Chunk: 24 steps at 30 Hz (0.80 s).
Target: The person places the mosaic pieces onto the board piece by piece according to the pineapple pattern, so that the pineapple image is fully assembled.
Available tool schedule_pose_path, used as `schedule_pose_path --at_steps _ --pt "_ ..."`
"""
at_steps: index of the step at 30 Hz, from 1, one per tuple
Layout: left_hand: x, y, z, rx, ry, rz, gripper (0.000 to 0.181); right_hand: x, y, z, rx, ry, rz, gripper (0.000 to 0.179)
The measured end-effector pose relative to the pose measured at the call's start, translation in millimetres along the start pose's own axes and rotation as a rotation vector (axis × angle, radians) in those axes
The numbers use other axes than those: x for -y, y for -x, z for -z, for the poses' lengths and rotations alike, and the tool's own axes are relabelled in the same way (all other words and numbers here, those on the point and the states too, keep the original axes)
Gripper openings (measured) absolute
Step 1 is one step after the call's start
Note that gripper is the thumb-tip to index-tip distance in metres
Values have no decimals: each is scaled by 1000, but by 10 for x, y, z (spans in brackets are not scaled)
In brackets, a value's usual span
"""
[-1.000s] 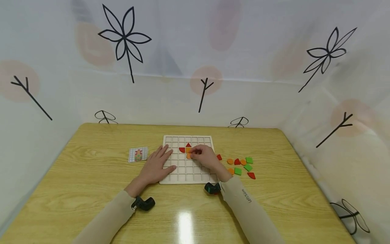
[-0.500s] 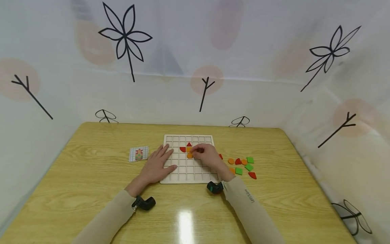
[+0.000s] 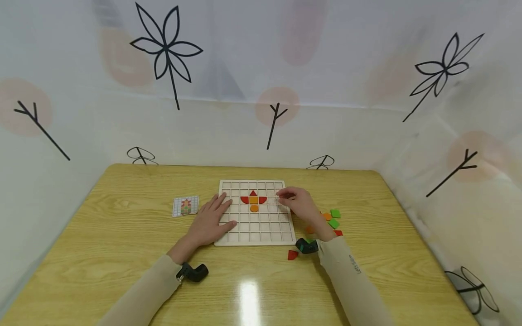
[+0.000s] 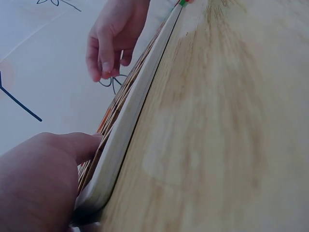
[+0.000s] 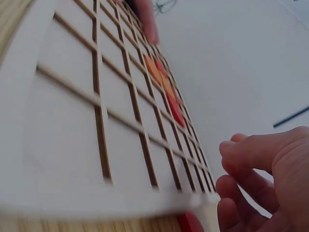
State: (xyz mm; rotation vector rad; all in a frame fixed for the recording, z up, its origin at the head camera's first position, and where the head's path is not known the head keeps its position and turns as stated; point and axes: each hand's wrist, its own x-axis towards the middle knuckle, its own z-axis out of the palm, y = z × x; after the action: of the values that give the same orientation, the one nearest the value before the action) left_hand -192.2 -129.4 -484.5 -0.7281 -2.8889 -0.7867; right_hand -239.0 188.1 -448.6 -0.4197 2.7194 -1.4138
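Observation:
A white wooden grid board lies on the table. In its upper cells sit a red triangle, an orange square, red quarter-circles on the left and right of the square, and an orange circle below. My left hand rests with spread fingers on the board's left edge. Over the right edge hovers my right hand, fingers loosely bent; the right wrist view shows nothing between its thumb and fingers.
A pattern card lies left of the board. On the right, green squares, orange pieces and red pieces are partly hidden by the right arm. One red quarter-circle lies near the board's lower right corner.
My right hand has let go of the right red quarter-circle, now visible beside the orange square, and moved right to the board's edge. The left hand has stayed in place.

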Motion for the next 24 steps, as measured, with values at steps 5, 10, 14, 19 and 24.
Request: schedule_pose_path --at_steps 5,10,14,19,24 --pt "7 -2 -1 -3 -4 -7 72 -159 65 189 -37 57 -30 20" --pt "7 0 -3 -2 -9 -3 72 -266 139 330 8 76 -47 21" --pt "-7 3 7 0 -8 -2 72 -293 189 391 94 57 -85 21" --pt "-11 3 10 3 -10 2 72 -338 199 408 151 74 -90 22" --pt "-19 -3 6 4 -7 8 72 -347 203 425 156 86 -66 21"
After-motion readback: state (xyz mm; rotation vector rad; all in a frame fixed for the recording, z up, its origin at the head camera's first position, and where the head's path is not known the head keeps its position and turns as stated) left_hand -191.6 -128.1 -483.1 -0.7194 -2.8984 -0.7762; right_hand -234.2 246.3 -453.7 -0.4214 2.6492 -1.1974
